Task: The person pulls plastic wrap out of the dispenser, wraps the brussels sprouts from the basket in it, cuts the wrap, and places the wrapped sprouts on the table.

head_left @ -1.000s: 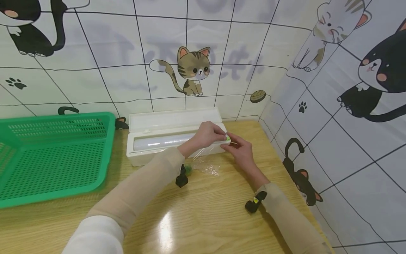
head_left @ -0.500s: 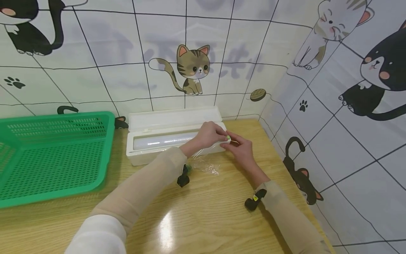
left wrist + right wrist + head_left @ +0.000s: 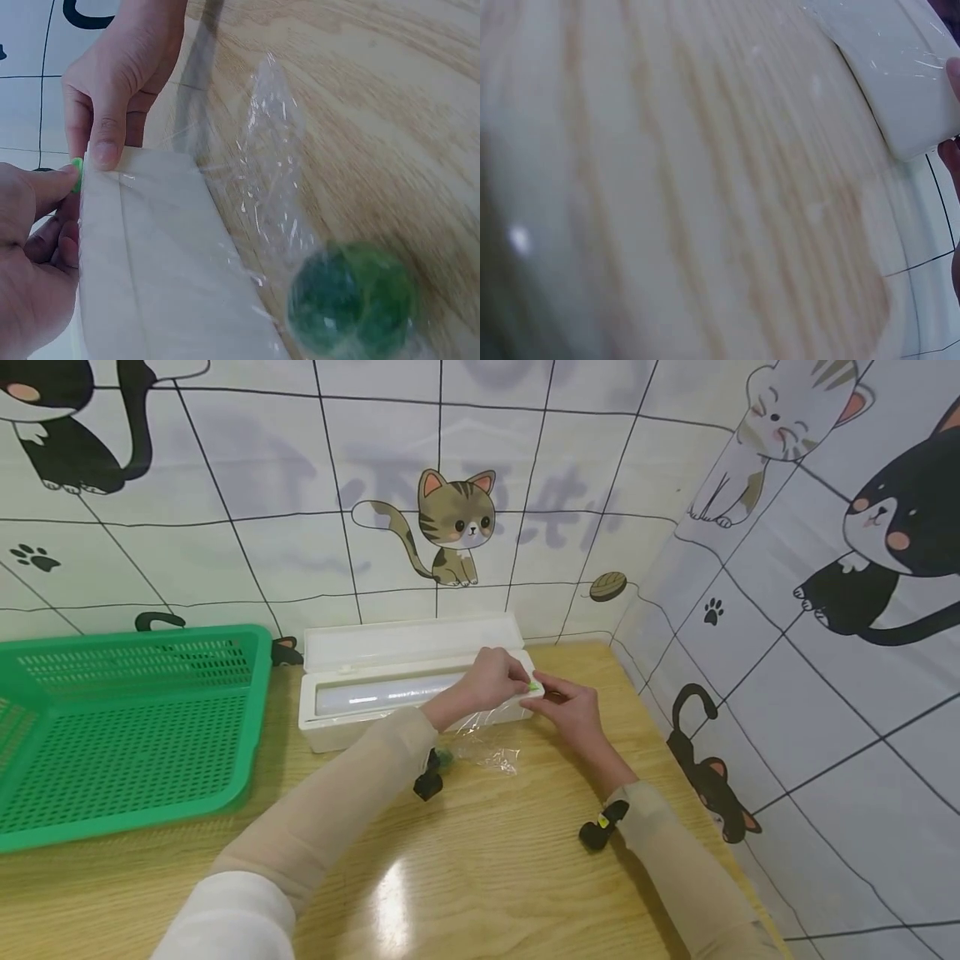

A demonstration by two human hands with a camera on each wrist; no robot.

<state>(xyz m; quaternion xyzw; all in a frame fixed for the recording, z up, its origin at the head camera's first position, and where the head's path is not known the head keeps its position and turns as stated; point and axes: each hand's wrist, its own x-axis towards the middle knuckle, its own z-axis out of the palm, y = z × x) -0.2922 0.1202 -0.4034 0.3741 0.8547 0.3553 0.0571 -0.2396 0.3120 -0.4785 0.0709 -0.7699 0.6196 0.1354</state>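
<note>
A white cling film dispenser stands at the back of the table, its lid raised and a roll of cling film inside. My left hand pinches the small green slide cutter at the dispenser's right end. That same end is gripped by my right hand, thumb on the front face, as the left wrist view shows. Clear film hangs over the front and lies crumpled on the table. By it sits a round green thing under film, mostly hidden by my left wrist in the head view.
To the left, a green plastic basket rests on the wooden table. Cat-patterned wall covering rises right behind the dispenser, and another wall stands along the table's right side.
The green slide cutter has shifted slightly left with my left fingertips. My right hand keeps its grip on the dispenser's end, and the dispenser stays in place.
</note>
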